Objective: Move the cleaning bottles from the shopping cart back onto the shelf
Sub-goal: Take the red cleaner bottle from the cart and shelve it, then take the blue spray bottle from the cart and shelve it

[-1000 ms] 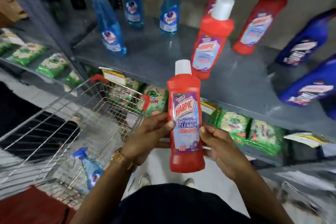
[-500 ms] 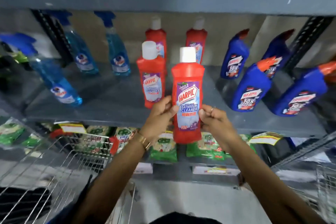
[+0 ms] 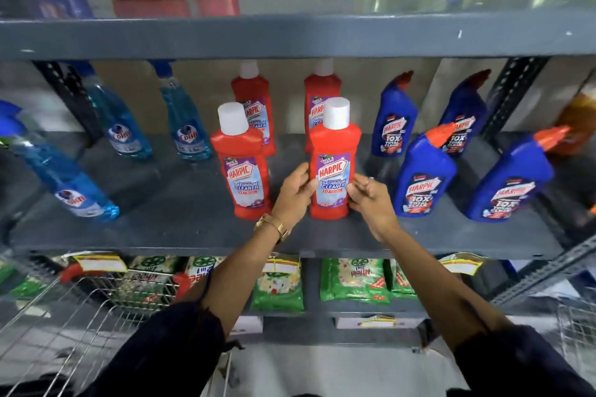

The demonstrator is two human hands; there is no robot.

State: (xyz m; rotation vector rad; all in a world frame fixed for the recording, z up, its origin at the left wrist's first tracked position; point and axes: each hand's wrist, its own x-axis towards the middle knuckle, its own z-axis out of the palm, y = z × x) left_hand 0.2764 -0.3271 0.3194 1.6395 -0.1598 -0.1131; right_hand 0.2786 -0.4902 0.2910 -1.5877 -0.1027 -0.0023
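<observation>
A red Harpic bathroom cleaner bottle (image 3: 333, 167) with a white cap stands upright on the grey middle shelf (image 3: 180, 229). My left hand (image 3: 295, 198) grips its left side and my right hand (image 3: 371, 201) touches its right side with curled fingers. Beside it on the left stands another red bottle (image 3: 240, 171), and two more red bottles (image 3: 254, 106) are behind. The wire shopping cart (image 3: 80, 319) is at the lower left, below the shelf; its contents are not visible.
Blue Harpic bottles (image 3: 422, 177) stand right of my hands, and blue Colin spray bottles (image 3: 121, 129) stand to the left. The upper shelf's edge (image 3: 290, 39) hangs above. Green packets (image 3: 351, 280) fill the lower shelf. Part of a second wire basket (image 3: 577, 335) shows at the right edge.
Both hands lifted the red bottle from near the cart up and forward, and it now stands on the shelf right of the other front red bottle.
</observation>
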